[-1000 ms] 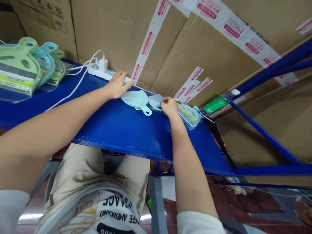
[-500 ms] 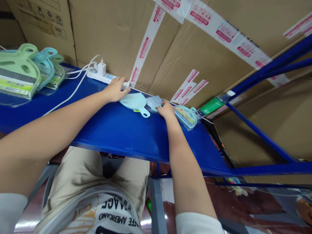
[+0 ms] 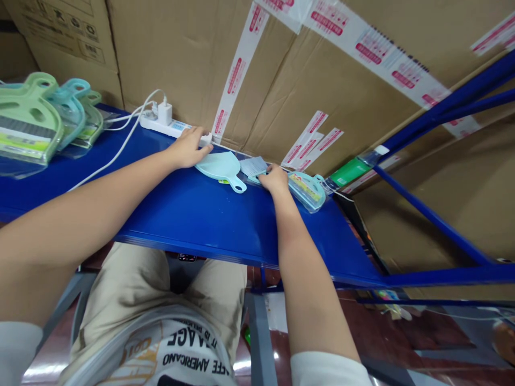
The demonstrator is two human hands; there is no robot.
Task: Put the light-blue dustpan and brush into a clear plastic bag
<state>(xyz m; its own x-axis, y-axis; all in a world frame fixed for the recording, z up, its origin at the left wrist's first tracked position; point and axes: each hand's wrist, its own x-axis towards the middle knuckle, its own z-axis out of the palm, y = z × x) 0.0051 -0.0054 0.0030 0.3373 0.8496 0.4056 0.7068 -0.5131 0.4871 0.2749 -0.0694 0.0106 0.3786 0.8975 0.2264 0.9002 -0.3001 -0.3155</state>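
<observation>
A light blue dustpan point(image 3: 220, 166) lies on the blue table, its looped handle pointing toward me. My left hand point(image 3: 188, 148) rests at the dustpan's left edge, with thumb and fingers apart and the fingertips beside the white power strip. To the right of the dustpan, my right hand point(image 3: 275, 178) is closed around the handle end of a small brush point(image 3: 253, 166), whose pale bristles point left. The handle itself is mostly hidden by my fingers. Just right of that hand lies a bagged light blue dustpan set point(image 3: 307, 191) with a yellow-green label.
Several bagged green and blue dustpan sets point(image 3: 28, 118) are piled at the left. A power strip point(image 3: 173, 127) with white cables runs along the cardboard point(image 3: 181, 59) at the back. A green-labelled bottle point(image 3: 354, 170) leans by the blue frame point(image 3: 438, 214) at right.
The view has shifted slightly. Both hands, the dustpan and the brush stay almost where they were; the brush's bristles look tilted a little differently.
</observation>
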